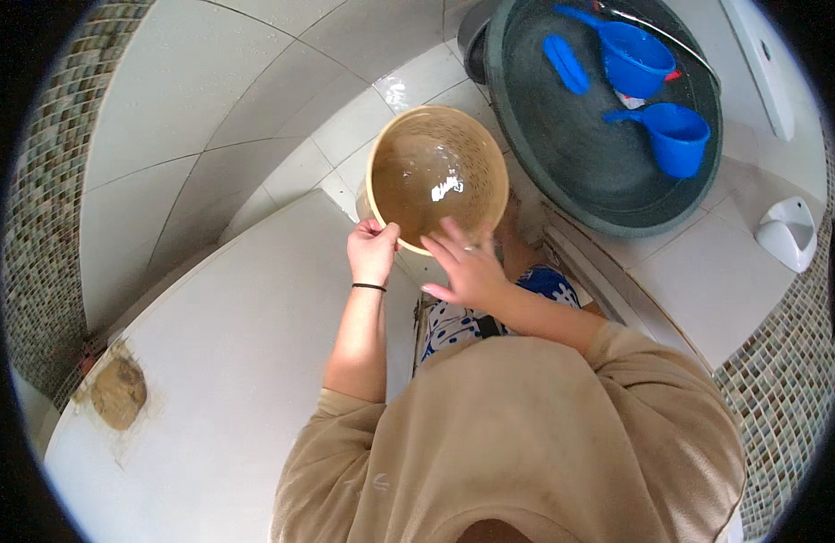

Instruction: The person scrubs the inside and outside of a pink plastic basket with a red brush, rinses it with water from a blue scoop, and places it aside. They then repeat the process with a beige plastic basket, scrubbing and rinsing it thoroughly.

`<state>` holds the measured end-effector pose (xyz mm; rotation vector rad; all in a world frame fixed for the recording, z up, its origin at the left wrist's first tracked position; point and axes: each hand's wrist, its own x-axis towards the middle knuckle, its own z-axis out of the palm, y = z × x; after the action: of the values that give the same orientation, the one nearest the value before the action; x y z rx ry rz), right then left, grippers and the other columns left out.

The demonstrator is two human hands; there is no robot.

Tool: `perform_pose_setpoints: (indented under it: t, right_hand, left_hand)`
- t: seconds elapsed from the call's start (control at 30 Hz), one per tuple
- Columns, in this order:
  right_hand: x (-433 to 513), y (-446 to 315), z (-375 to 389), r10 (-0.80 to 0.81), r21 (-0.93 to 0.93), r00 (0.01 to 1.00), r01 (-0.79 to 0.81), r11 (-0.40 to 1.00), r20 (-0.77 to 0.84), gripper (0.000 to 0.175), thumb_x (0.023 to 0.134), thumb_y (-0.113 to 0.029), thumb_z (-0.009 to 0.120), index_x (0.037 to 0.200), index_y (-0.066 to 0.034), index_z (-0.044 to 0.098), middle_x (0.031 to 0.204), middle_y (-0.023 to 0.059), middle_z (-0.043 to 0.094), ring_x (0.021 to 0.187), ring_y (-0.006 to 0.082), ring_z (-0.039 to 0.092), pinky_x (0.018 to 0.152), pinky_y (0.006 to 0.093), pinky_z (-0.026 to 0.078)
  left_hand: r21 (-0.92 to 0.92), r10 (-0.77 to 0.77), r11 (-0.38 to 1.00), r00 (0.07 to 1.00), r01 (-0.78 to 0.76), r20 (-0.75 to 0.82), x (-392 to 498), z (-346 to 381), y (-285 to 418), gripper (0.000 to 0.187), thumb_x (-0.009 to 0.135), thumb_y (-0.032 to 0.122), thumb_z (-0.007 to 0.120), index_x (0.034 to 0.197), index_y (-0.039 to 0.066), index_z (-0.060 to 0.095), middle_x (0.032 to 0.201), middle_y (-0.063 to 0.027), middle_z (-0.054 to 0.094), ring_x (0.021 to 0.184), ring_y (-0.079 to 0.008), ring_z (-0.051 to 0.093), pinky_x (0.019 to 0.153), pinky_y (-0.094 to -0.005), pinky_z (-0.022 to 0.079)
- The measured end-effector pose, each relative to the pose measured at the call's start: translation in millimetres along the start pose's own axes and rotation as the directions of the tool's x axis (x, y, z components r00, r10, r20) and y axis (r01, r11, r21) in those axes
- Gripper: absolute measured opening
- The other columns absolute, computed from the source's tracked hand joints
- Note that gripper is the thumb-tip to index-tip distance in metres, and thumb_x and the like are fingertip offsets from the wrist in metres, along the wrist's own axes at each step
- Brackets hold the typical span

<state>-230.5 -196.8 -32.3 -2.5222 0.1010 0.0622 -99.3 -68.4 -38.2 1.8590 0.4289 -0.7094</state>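
A round, cream-yellow plastic bin (436,119) stands in front of me, its mouth facing up. Slot-like marks run around its inner wall, and bright reflections show inside, where it looks wet; whether water fills it I cannot tell. My left hand (373,252), with a black band at the wrist, pinches the near-left rim between thumb and fingers. Motion blurs my right hand (470,271), which wears a ring. Its fingers are spread over the near-right rim, holding nothing; contact with the rim is unclear.
At the upper right sits a large dark green tub (560,163). In it are a blue dipper (634,68), a second blue dipper (682,146) and a blue brush (565,64). A white door panel (254,353) stands left; a ceramic wall holder (787,234) is right.
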Motion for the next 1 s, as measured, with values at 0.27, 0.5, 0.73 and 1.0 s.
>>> perform_pose_setpoints:
  t: [0.27,0.5,0.73,1.0]
  right_hand:
    - [64.5,-44.8,5.4,-0.116,0.045,0.978,0.126,0.991,-0.176,0.026,0.083,-0.032,0.056,0.068,-0.0108,0.052,0.059,0.0067,0.058,0.052,0.0241,0.06,0.044,0.0348,0.047]
    - [70.8,-62.5,-6.1,0.205,0.329,0.974,-0.226,0.917,0.097,0.033,0.089,-0.035,0.048,0.077,-0.0063,0.057,0.069,0.017,0.06,0.064,0.0361,0.059,0.057,0.046,0.047]
    - [71.0,-46.1,38.6,0.214,0.502,0.962,-0.272,0.821,0.171,0.037,0.09,-0.037,0.045,0.083,-0.0046,0.061,0.076,0.0204,0.061,0.074,0.0376,0.06,0.067,0.0444,0.046]
    - [88.3,-22.9,61.8,0.258,0.596,0.94,-0.34,0.727,0.222,0.034,0.092,-0.03,0.046,0.092,0.0002,0.061,0.078,0.0201,0.062,0.071,0.0305,0.061,0.07,0.0361,0.047]
  left_hand:
    - [-0.052,0.058,0.996,0.983,-0.068,-0.172,-29.5,-65.5,1.5,0.04,0.081,0.034,0.059,0.099,-0.003,0.055,0.092,-0.0113,0.06,0.088,-0.0189,0.056,0.081,-0.0307,0.043]
    - [-0.385,-0.595,0.779,0.777,0.494,-0.207,-66.6,-138.9,-126.6,0.08,0.083,0.056,0.038,0.136,-0.002,0.027,0.14,-0.0165,0.032,0.128,-0.0306,0.031,0.101,-0.0579,0.016]
    - [-0.531,-0.597,0.725,0.784,0.438,-0.168,-105.7,-147.4,-129.5,0.079,0.085,0.059,0.03,0.14,0.003,0.02,0.144,-0.0151,0.026,0.133,-0.0326,0.022,0.104,-0.0579,0.002]
    - [-0.44,-0.556,0.799,0.783,0.411,-0.279,-131.8,-150.7,-64.2,0.074,0.087,0.053,0.037,0.14,0.004,0.02,0.146,-0.0146,0.021,0.133,-0.0342,0.021,0.103,-0.0608,0.002]
